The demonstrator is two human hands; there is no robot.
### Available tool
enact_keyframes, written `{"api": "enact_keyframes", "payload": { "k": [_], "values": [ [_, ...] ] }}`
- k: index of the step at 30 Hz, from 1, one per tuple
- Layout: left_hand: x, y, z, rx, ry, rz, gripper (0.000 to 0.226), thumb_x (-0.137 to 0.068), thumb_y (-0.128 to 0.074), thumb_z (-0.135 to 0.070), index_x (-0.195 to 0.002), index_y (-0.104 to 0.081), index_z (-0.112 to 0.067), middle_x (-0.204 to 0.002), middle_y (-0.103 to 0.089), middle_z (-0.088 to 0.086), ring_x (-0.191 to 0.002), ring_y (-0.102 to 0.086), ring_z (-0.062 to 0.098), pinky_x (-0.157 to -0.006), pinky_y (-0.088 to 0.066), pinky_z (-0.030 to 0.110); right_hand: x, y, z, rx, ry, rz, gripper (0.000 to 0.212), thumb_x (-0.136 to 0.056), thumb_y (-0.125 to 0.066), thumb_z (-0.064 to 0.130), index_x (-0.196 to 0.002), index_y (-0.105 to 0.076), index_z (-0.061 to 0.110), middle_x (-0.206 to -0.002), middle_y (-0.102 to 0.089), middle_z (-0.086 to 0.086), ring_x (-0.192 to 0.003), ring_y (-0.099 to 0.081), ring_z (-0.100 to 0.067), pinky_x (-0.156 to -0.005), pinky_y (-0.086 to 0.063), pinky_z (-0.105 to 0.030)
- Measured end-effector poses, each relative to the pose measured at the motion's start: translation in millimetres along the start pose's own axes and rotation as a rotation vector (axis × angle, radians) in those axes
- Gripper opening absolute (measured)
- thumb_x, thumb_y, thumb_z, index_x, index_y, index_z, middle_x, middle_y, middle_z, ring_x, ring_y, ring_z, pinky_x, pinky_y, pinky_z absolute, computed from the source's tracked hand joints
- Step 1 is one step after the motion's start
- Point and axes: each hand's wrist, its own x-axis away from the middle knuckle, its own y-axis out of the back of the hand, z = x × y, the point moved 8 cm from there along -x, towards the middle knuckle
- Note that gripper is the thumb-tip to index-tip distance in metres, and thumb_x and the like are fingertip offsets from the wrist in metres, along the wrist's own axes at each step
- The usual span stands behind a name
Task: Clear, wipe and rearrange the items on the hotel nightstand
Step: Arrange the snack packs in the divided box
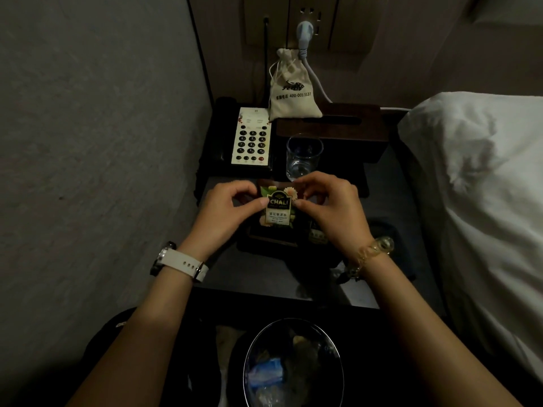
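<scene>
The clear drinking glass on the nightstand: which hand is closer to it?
Right. The right hand sits just below the clear drinking glass, nearly touching its base; the left hand is farther left.

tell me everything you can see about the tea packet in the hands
The tea packet is a small, flat, glossy sachet, dark with green and cream flower prints and a gold-framed "CHALI" label. It is upright, label facing the camera, above a dark tray. The left hand and right hand pinch its side edges.

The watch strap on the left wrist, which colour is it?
White; the watch strap shows best in the head view.
</scene>
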Motion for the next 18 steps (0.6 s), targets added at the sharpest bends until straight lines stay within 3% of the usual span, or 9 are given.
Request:
{"api": "enact_keyframes", "payload": {
  "k": [8, 11, 14, 18],
  "values": [
    [-2, 4, 3, -0.150, -0.019, -0.059, 0.010, -0.085, -0.070, -0.010, -0.079, -0.066, -0.017, -0.085, -0.060, -0.004, -0.079, -0.056, 0.008, -0.074, -0.043, 0.019, -1, -4, 4, 0.001, 0.016, -0.028, 0.025, -0.077, -0.078, 0.014, -0.100, -0.068, 0.019, -0.083, -0.067, 0.003, -0.091, -0.063, -0.018, -0.089, -0.050, -0.047],
    [-2, 3, 6, -0.166, 0.010, -0.046, 0.008, -0.084, -0.072, -0.010, -0.079, -0.067, -0.014, -0.090, -0.064, 0.002, -0.084, -0.059, 0.014, -0.076, -0.044, 0.022, -1, -5, 4, 0.059, 0.039, -0.025, 0.026, -0.078, -0.077, 0.017, -0.101, -0.067, 0.020, -0.086, -0.067, 0.005, -0.093, -0.061, -0.014, -0.082, -0.051, -0.036],
    [-1, 3, 9, -0.222, 0.035, -0.036, 0.006, -0.081, -0.075, -0.012, -0.079, -0.070, -0.010, -0.093, -0.064, 0.002, -0.091, -0.060, 0.018, -0.083, -0.048, 0.033, 2, -8, 7, 0.192, 0.108, -0.017, 0.025, -0.079, -0.076, 0.020, -0.101, -0.065, 0.022, -0.084, -0.060, 0.013, -0.088, -0.050, -0.005, -0.079, -0.040, -0.026],
    [1, 0, 10, -0.358, 0.059, -0.014, 0.009, -0.078, -0.078, -0.019, -0.083, -0.074, -0.013, -0.099, -0.064, -0.002, -0.101, -0.056, 0.021, -0.091, -0.047, 0.046, 4, -16, 4, 0.384, 0.138, 0.023, 0.026, -0.080, -0.074, 0.024, -0.104, -0.063, 0.023, -0.093, -0.060, 0.005, -0.091, -0.054, -0.013, -0.084, -0.038, -0.028]
  ]
}}
